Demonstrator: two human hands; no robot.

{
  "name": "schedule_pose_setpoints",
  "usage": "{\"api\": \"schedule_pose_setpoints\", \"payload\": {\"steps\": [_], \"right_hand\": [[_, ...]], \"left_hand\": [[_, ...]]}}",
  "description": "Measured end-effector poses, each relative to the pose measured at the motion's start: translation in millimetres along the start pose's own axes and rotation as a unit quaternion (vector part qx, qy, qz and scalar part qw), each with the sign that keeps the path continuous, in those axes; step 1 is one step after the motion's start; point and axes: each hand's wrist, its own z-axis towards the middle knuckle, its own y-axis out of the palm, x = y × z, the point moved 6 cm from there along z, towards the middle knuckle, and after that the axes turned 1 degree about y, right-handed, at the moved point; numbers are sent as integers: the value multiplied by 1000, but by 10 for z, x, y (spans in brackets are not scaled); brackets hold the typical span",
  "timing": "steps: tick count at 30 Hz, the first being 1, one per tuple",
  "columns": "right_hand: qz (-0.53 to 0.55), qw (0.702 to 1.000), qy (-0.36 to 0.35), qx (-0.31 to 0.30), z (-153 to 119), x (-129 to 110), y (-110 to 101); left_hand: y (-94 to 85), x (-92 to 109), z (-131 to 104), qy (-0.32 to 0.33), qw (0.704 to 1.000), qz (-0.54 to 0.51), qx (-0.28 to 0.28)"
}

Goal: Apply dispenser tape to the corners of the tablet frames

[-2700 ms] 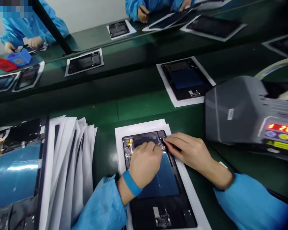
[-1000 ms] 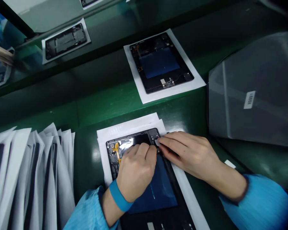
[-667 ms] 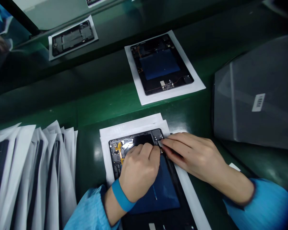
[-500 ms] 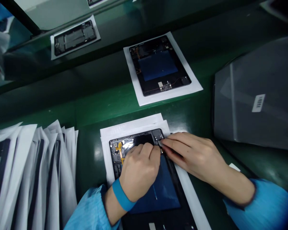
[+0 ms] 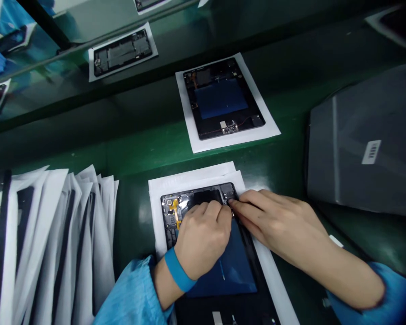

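Note:
An opened tablet (image 5: pixel 219 284) with a blue battery area lies on white paper sheets (image 5: pixel 192 174) in front of me. Over its upper half is my left hand (image 5: pixel 205 234), its fingers curled together and their tips hidden from view. From the right, my right hand (image 5: pixel 280 221) reaches in with thumb and fingers pressed together at the upper right corner, next to a small dark module (image 5: pixel 227 191). Whatever is between those fingertips is too small or covered to name. Orange flex cable (image 5: pixel 175 210) shows left of my knuckles.
Another opened tablet (image 5: pixel 223 97) rests on paper further back, and a smaller device frame (image 5: pixel 122 52) sits on the raised ledge. At left stands a row of paper-wrapped panels (image 5: pixel 61 243). A dark grey case with a label (image 5: pixel 368 135) occupies the right side.
The view has shifted slightly, so most things sit a little differently in it. My right fingertips have closed in at the tablet's corner; a small grey piece seen there before is now covered.

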Motion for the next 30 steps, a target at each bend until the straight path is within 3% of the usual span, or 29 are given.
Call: {"api": "schedule_pose_setpoints", "payload": {"steps": [8, 18, 30], "right_hand": [[-8, 1000, -22, -3, -14, -28, 5], [37, 999, -5, 26, -38, 38, 7], [-71, 995, -73, 23, -100, -182, -40]], "left_hand": [[6, -44, 11, -2, 1000, 0, -7], [8, -145, 65, -10, 989, -146, 5], [44, -98, 8, -16, 997, -72, 3]]}}
